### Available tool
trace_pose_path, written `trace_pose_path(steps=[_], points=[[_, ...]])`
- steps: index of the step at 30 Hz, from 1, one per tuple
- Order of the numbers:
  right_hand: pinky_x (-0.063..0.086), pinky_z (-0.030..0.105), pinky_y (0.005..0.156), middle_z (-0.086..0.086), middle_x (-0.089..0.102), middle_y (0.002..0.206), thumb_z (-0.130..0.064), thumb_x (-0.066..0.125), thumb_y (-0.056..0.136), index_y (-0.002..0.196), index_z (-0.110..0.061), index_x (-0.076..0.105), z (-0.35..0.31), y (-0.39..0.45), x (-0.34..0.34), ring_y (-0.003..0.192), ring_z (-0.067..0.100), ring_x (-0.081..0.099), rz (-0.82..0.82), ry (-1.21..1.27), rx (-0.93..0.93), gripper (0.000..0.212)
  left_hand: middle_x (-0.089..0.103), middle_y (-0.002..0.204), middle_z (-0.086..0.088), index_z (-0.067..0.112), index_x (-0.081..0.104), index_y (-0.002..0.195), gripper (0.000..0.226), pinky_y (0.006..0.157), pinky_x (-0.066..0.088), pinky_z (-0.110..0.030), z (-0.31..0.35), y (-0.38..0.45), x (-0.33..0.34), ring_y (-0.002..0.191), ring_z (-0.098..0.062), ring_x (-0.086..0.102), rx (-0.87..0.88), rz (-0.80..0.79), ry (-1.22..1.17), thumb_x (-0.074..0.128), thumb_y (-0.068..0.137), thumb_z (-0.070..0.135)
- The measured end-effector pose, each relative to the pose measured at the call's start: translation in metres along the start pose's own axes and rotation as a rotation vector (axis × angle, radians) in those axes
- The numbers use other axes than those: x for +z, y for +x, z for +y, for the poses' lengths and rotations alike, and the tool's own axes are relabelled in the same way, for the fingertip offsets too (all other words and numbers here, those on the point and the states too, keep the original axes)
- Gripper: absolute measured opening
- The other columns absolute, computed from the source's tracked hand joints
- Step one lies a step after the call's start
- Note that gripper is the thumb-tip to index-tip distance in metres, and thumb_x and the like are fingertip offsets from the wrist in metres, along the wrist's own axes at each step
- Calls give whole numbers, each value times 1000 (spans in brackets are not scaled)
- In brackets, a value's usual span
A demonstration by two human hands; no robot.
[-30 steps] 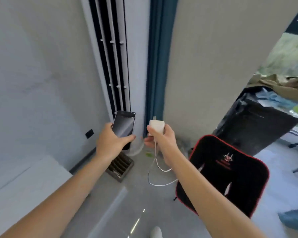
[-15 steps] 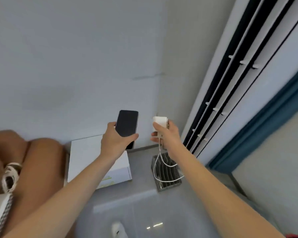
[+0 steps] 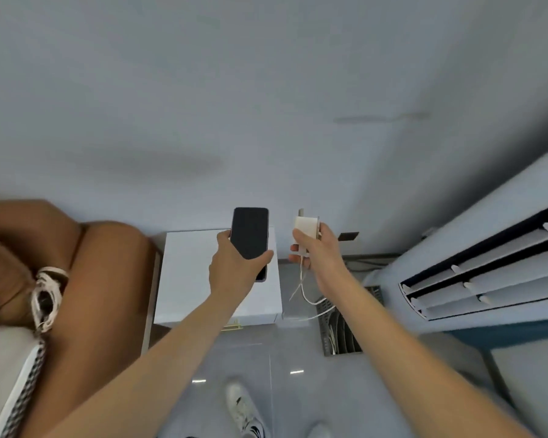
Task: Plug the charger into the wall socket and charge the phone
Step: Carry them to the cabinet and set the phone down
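Observation:
My left hand point(image 3: 233, 268) grips a black phone point(image 3: 250, 237) upright, its dark screen facing me. My right hand point(image 3: 314, 252) is closed around a white charger block point(image 3: 306, 226), held just right of the phone at about the same height. A white cable point(image 3: 307, 295) hangs from the charger in loops toward the floor. A dark wall socket point(image 3: 348, 236) sits low on the grey wall point(image 3: 266, 105), just right of my right hand and partly hidden by it.
A white cabinet point(image 3: 190, 279) stands against the wall below the phone. A brown sofa arm point(image 3: 102, 295) fills the left. A floor-standing air conditioner point(image 3: 487, 279) runs along the right. A metal rack point(image 3: 342, 327) sits on the grey floor; my shoes point(image 3: 244, 412) show at the bottom.
My view has swung left from the air conditioner and curtain to the bare wall, cabinet and sofa. Both hands keep their hold on the phone and charger, and the socket has come into sight.

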State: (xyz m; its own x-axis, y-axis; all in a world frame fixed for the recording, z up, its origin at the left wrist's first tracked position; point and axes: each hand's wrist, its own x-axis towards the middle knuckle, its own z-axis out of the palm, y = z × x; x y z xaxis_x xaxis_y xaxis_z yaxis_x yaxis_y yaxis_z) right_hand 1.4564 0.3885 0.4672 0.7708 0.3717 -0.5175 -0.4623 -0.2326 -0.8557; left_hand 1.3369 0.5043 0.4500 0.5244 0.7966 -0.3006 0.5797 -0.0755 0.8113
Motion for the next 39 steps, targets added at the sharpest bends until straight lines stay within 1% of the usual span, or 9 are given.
trace_pose_path(steps=[5,10,13,17,22,25,32,36,39], points=[[66,35,75,16,62,128,-19,69,99,137,-17,47,49,81,22,111,37,72,-28,-58,56,44,58,112,6,18,37,143,87,75,49,-30,-54,65,46,98,-24,62,-70,24,12,89,75,36],[67,34,72,12,63,117,-16,68,97,133,-17,50,119,166,34,91,23,69,-99,-97,89,40,58,115,5,19,35,142,99,66,49,-30,-126,123,111,96,-25,61,-146,38,72,94,66,42],[65,26,65,7,62,111,-15,66,99,130,-17,50,169,213,41,87,20,66,-148,-131,87,35,61,112,3,19,37,138,92,59,51,-26,-177,157,149,93,-25,66,-155,60,127,93,67,34],[65,26,66,5,62,113,-16,59,104,132,-16,49,237,267,46,88,20,66,-172,-172,123,30,61,113,-3,17,43,133,83,64,62,-35,-239,197,190,92,-27,69,-154,108,195,88,66,33],[67,29,70,10,62,112,-15,54,106,127,-15,51,299,317,48,88,21,67,-167,-155,149,21,41,120,-6,9,49,129,81,73,64,-45,-292,238,221,93,-31,64,-116,164,294,89,67,42],[67,41,83,17,68,119,-17,58,104,129,-8,56,320,337,52,82,20,70,-146,-146,114,27,39,114,-5,8,53,125,77,74,63,-45,-316,257,233,96,-29,58,-27,206,313,89,66,42],[67,33,73,20,75,107,-15,72,97,121,-3,59,330,352,55,84,33,81,-87,-28,-6,30,46,101,-4,14,62,115,71,80,54,-42,-335,270,255,96,-23,45,196,337,411,81,63,59],[65,26,66,17,76,106,-16,76,94,117,-10,55,330,356,55,71,19,80,-117,8,-71,32,47,103,-3,13,62,117,80,78,49,-39,-341,280,262,95,-23,49,253,379,475,77,63,71],[67,33,75,13,74,104,-20,77,93,114,-16,52,334,361,52,67,16,80,-123,-20,-123,33,46,103,-3,13,61,115,81,78,47,-39,-342,284,264,95,-24,48,266,381,531,72,67,77]])
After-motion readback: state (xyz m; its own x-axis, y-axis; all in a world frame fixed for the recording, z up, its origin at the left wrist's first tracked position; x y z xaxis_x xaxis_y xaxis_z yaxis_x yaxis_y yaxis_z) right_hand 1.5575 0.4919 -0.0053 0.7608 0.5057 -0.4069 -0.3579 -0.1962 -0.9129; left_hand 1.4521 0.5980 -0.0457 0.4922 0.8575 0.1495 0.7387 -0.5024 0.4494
